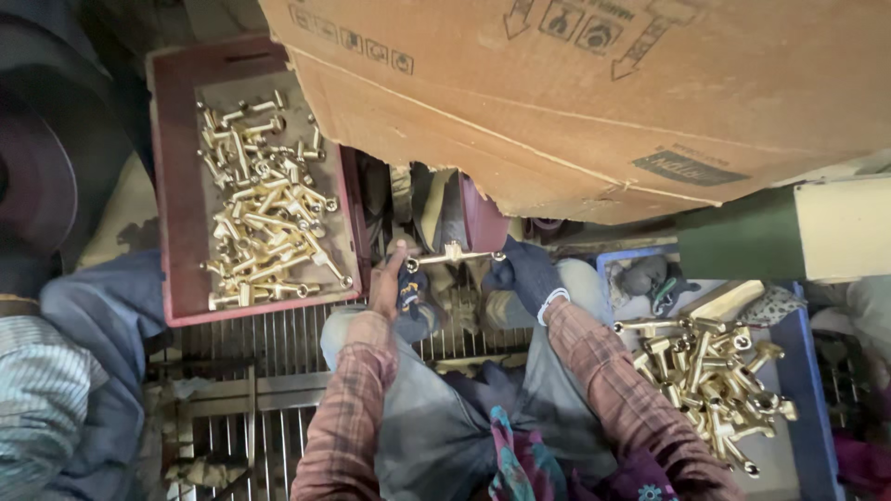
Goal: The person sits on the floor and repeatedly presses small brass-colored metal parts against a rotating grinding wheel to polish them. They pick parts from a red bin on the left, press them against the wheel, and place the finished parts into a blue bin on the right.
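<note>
A slim brass fitting (452, 255) with a cross stub at its middle is held level between both hands, just under the edge of a big cardboard sheet. My left hand (394, 283), partly wrapped in dark cloth, grips its left end. My right hand (524, 271), in a dark glove, grips its right end. A red crate (176, 186) at the upper left holds several polished brass fittings (264, 209). A blue crate (807, 390) at the right holds several more brass fittings (715, 371). Both forearms wear plaid sleeves.
A large brown cardboard sheet (594, 93) covers the top of the view. A green and cream machine part (789, 232) juts in at the right. A metal grate (269, 371) lies under my knees. Another person's blue sleeve (83, 353) is at the left.
</note>
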